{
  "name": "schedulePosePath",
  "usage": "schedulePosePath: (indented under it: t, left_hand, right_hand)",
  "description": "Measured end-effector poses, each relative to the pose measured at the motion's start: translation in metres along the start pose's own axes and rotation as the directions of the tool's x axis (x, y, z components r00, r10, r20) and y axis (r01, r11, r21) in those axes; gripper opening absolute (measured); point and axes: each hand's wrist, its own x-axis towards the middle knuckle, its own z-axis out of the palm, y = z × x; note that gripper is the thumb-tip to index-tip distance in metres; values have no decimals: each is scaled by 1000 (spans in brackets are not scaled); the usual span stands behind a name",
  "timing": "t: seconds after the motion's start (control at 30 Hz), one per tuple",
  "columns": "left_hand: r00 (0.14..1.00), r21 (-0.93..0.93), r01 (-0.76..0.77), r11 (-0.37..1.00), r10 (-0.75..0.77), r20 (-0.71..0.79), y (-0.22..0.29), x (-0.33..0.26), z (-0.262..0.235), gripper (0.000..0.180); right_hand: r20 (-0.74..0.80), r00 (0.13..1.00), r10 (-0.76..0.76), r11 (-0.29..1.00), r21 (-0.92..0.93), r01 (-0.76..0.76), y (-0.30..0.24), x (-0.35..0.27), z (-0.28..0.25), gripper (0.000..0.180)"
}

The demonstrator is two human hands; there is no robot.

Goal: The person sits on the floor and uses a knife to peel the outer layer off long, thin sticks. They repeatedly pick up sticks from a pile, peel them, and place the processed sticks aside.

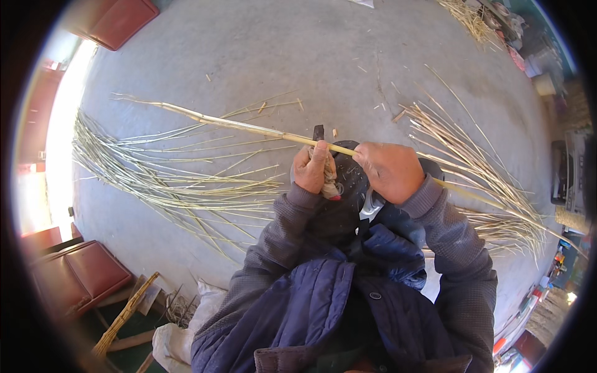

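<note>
Crosswise, a long stalk (pixel 242 126) at the centre of my feed

From my post I see the stalk, pale yellow and slightly bent, slanting down from the upper left to the two hands in front of the person's chest. The left hand (pixel 309 169) is closed: its fingers curl around a cloth-wrapped handle (pixel 330 179), and its thumb lies across the stalk. A dark blade (pixel 319 132) pokes up just past that thumb; I cannot tell from here how its edge meets the stalk. Just to the right, the right hand (pixel 392 172) makes a fist around the stalk, the back of it turned up toward my camera. A pale length shows again beyond that wrist, though I cannot be certain it is the same piece.

Loose greenish stalks (pixel 134 152) fan over the grey floor (pixel 261 62) on my left, and a browner heap (pixel 491 158) spreads on my right. Small chips are scattered between them. Nearer the lower left I make out a reddish-brown cushion (pixel 93 276), a tied yellow bundle (pixel 127 314) and a whitish sack (pixel 171 345) beside the quilted jacket (pixel 311 298).
</note>
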Motion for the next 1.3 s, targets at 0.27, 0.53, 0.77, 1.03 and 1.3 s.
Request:
schedulePosePath:
  t: [0.27, 0.53, 0.77, 1.03, 1.3]
  left_hand:
    - [997, 100, -32, 995, 25, 72, -5, -6, -1, 48]
    - [999, -98, 27, 995, -28, -15, -2, -4, -5, 45]
    - [992, 35, -3, 999, -2, 128, -10, -14, 15, 42]
    - [997, 69, -71, 995, 69, 35, -11, -10, 4, 48]
    - [981, -22, 147, 989, -149, -123, 1, 3, -33, 48]
  right_hand:
    - [25, 999, -21, 999, 38, 20, 14, -6, 9, 21]
    - [38, 999, 7, 1000, -20, -7, 13, -7, 3, 20]
    - [-58, 992, -112, 993, 40, 114, 9, -1, 14, 18]
    - [85, 996, -24, 997, 78, 17, 6, 1, 7, 21]
    - [201, 980, -4, 1000, 30, -2, 16, 2, -8, 17]
